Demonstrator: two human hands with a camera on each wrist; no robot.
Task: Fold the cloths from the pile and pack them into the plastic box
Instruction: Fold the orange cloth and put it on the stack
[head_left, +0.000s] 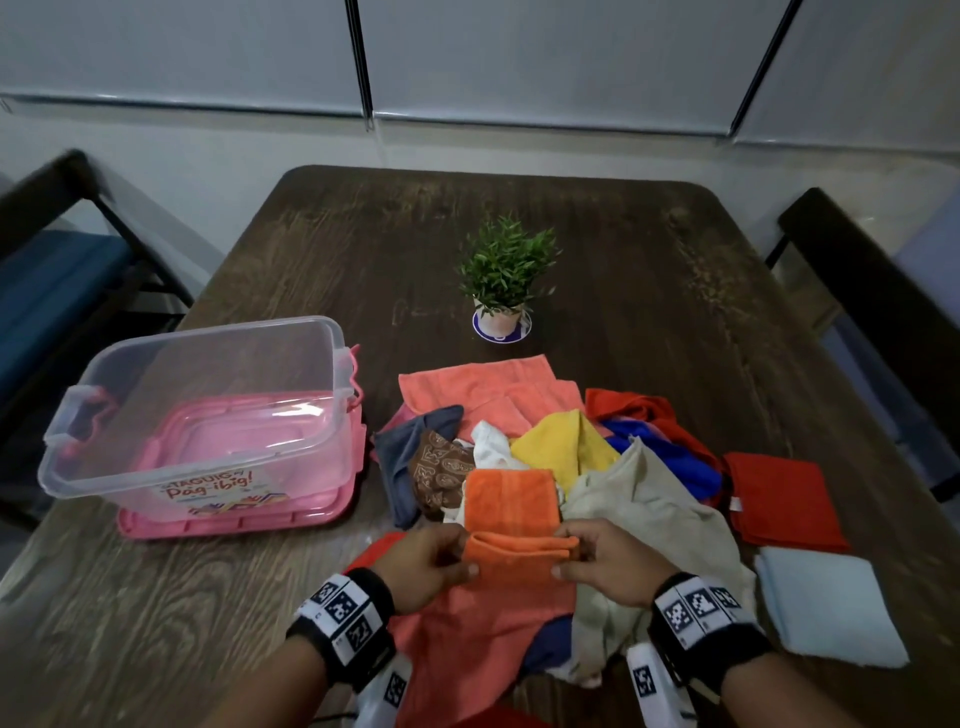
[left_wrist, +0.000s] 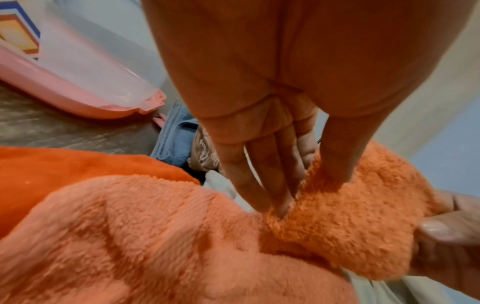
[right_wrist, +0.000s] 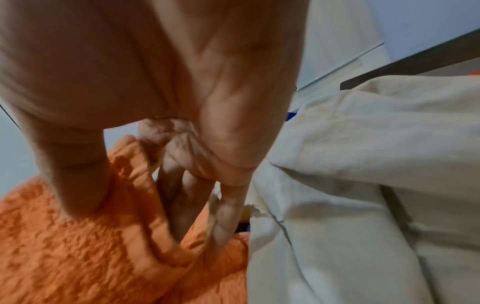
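Observation:
Both hands hold an orange cloth (head_left: 511, 519) above the near side of the pile (head_left: 550, 447). My left hand (head_left: 441, 558) pinches its left edge between thumb and fingers, and my right hand (head_left: 587, 558) pinches the right edge. The cloth is folded over, its far part draped on the pile. In the left wrist view the fingers (left_wrist: 262, 181) dig into the orange cloth (left_wrist: 337, 216). In the right wrist view the thumb and fingers (right_wrist: 182, 205) clamp the orange cloth (right_wrist: 78, 257). The clear plastic box (head_left: 208, 410) stands open at the left on its pink lid (head_left: 234, 519).
A small potted plant (head_left: 501, 280) stands mid-table behind the pile. A folded red cloth (head_left: 779, 499) and a pale blue cloth (head_left: 831, 608) lie at the right. A beige cloth (head_left: 644, 525) lies under my right hand. Dark chairs flank the table (head_left: 130, 623).

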